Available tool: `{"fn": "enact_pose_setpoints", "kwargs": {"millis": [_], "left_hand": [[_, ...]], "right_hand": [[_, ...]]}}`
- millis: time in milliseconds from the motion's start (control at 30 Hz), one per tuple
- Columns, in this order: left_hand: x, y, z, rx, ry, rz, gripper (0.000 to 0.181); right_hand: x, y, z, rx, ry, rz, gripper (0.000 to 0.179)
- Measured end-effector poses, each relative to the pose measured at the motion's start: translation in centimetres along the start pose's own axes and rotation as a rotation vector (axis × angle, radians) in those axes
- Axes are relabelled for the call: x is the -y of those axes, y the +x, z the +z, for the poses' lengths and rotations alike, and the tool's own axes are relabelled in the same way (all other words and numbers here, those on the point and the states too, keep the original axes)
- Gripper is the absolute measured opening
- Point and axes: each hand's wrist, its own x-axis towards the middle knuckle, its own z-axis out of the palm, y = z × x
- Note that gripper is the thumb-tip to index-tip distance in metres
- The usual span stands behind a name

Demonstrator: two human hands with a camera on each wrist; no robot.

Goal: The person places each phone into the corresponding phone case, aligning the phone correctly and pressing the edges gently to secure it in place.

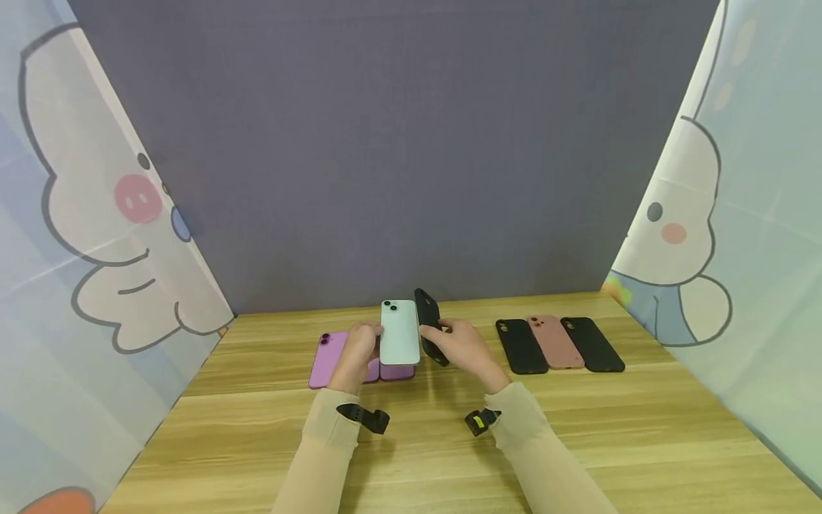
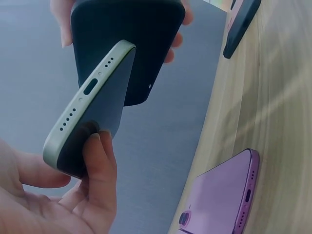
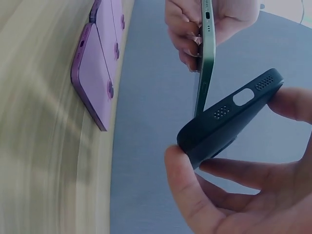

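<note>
Left hand (image 1: 362,339): thumb and fingers clamped on a pale mint-green, flat-sided phone (image 1: 399,332), gripped by its left edge. Right hand (image 1: 465,343): thumb and fingers pinching a matte black, slim phone case (image 1: 429,310) from its right. Both items were up off the table, case just right of phone; could not tell whether they touched.

Phone: plain glossy back up toward the head, two dark lenses set diagonally at the far left corner. Left wrist view gave the near end: pale metal rim, oval port mid-edge, a row of small round holes either side, dark screen underneath. Corners rounded.

Case: tilted up on its long side, camera cutout at the far end. Near end had an oval slot with a perforated patch on each side.

Just left of and below the raised phone, glossy purple phones (image 1: 329,359) lay side by side, backs up, partly hidden by the left hand and the mint one.

Right of the right hand, row of three: black case (image 1: 522,346), dusty pink case (image 1: 555,343), second black case (image 1: 592,344), camera ends far.

All on a yellowish wood-grain table (image 1: 212,428), plain grey backdrop (image 1: 411,157) at the far edge.
</note>
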Motion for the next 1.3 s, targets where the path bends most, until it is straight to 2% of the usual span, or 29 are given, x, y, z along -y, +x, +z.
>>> {"fn": "enact_pose_setpoints", "kwargs": {"millis": [300, 800, 1000, 1300], "left_hand": [[0.2, 0.1, 0.1, 0.012, -0.029, 0.003, 0.040], [-0.1, -0.3, 0.8, 0.042, -0.018, 0.017, 0.039], [-0.3, -0.4, 0.9, 0.046, -0.010, 0.032, 0.036], [-0.3, -0.2, 1.0, 0.059, -0.023, 0.041, 0.035]], "right_hand": [[-0.5, 0.4, 0.1, 0.034, 0.178, 0.034, 0.064], [-0.6, 0.4, -0.2, 0.124, 0.502, 0.059, 0.050], [-0.7, 0.7, -0.3, 0.157, 0.561, 0.044, 0.048], [-0.9, 0.8, -0.3, 0.180, 0.564, 0.023, 0.051]]}}
